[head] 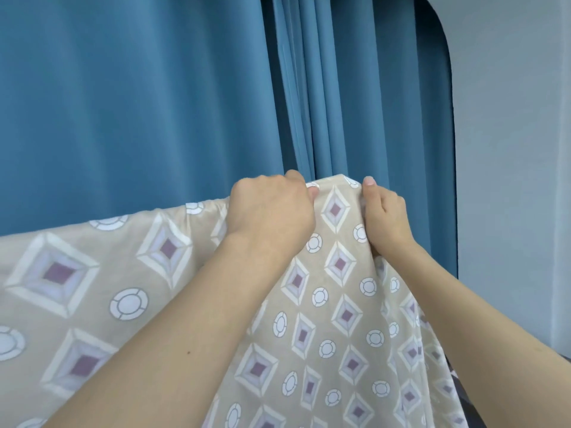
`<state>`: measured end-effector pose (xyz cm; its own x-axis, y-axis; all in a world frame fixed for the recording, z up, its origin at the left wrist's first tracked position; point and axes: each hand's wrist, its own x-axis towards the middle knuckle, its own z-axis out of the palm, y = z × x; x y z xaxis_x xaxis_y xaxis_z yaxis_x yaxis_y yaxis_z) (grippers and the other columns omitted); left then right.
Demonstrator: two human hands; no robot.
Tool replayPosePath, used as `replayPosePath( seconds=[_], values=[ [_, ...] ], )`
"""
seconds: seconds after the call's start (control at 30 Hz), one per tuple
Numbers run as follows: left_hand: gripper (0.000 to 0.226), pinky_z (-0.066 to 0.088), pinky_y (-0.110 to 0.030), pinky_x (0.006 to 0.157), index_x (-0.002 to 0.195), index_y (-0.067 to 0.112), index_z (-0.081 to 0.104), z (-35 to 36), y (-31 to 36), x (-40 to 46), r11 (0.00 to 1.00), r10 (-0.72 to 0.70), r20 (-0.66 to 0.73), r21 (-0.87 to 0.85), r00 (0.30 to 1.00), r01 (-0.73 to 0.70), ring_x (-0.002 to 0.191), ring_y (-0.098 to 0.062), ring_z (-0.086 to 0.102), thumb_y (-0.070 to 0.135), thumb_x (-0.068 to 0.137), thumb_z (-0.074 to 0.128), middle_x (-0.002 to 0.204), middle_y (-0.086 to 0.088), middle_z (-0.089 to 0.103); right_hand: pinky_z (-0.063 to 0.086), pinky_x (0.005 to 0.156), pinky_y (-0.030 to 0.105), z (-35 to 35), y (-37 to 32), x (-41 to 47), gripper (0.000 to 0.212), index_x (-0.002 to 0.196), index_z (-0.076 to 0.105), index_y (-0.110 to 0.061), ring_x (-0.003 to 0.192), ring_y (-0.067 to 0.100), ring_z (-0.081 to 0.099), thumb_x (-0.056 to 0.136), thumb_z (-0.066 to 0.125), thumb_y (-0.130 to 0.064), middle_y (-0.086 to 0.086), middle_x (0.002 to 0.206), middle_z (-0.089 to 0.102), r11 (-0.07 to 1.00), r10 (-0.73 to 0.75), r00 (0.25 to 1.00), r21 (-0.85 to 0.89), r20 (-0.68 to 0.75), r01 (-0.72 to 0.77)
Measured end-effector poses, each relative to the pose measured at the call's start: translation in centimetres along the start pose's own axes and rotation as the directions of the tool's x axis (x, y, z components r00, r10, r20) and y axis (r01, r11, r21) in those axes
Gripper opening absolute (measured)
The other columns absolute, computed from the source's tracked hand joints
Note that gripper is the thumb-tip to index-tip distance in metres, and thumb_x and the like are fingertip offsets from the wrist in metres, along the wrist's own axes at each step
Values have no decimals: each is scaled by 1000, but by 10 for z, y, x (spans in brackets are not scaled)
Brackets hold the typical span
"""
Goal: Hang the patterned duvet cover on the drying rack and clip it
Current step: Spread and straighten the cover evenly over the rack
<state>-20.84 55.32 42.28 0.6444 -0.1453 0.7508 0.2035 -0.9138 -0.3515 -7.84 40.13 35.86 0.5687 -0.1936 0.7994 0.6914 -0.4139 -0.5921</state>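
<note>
The patterned duvet cover (173, 291) spread from 9 o'clock to 5 o'clock before a blue curtain (129, 103), looking soft, light and limp, likely to slump unless held at its top hem. The rack beneath may have been hidden. The left hand (272, 211) and right hand (386, 214) each had fingers curled, pinching that hem at 12 o'clock.

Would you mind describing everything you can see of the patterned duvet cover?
The patterned duvet cover is thin beige fabric printed with pale diamonds that have purple centres, and white segmented circles. It is lifted in front of a blue curtain, its top edge sagging leftward and the rest draping down in soft folds. The left hand and right hand grip its raised top edge close together. No rack or clip is visible.
</note>
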Motion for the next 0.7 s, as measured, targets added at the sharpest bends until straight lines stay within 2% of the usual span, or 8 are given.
replayPosePath(
  seconds=[0.13, 0.3, 0.37, 0.53, 0.63, 0.7],
  values=[
    [34, 14, -30, 48, 90, 14, 36, -1, -5, -5, 1000, -6, -15, 2, 1000, 6, 48, -17, 27, 39, 106, 20, 61, 1, 35, 28, 56, 33, 0, -11, 3, 52, 61, 22, -17, 54, 15, 28, 97, 30, -54, -2, 56, 28, 998, 64, 997, 4, 48, -64],
    [33, 14, -29, 47, 89, 14, 36, 0, -13, -8, 1000, -8, -20, -12, 1000, 8, 48, -17, 25, 38, 106, 21, 62, 1, 34, 30, 58, 32, 5, -28, 9, 50, 62, 21, -19, 57, 17, 31, 97, 29, -55, -2, 58, 30, 987, 157, 981, -36, 112, -154],
    [30, 13, -29, 47, 89, 14, 35, -1, -13, -8, 1000, -5, -24, -29, 1000, 4, 48, -17, 24, 35, 106, 22, 62, 1, 32, 27, 57, 31, 6, -39, 11, 50, 62, 19, -19, 55, 17, 28, 98, 29, -52, -3, 56, 28, 991, 119, 986, -75, 118, -110],
    [24, 13, -29, 47, 90, 15, 34, -5, -9, -11, 998, 5, -55, -57, 998, -8, 48, -17, 22, 31, 105, 27, 64, 0, 31, 20, 52, 32, 9, -58, 12, 54, 55, 19, -16, 50, 18, 24, 103, 30, -38, -3, 48, 24, 973, -112, 990, -195, 81, 126],
    [24, 11, -29, 48, 87, 15, 35, -9, -14, -20, 999, -28, -70, -38, 997, 25, 52, -19, 28, 33, 103, 31, 67, 0, 35, 17, 51, 32, 9, -50, 12, 53, 53, 17, -16, 48, 17, 21, 102, 29, -34, -3, 46, 21, 969, -131, 991, -210, -8, 127],
    [35, 12, -28, 48, 81, 16, 35, -12, -29, -29, 996, -89, -73, -12, 993, 89, 52, -19, 29, 40, 104, 22, 63, 1, 34, 16, 50, 32, 7, -48, 15, 53, 52, 16, -16, 47, 16, 20, 101, 28, -34, -3, 46, 20, 970, -116, 993, -219, -32, 106]
  ],
)
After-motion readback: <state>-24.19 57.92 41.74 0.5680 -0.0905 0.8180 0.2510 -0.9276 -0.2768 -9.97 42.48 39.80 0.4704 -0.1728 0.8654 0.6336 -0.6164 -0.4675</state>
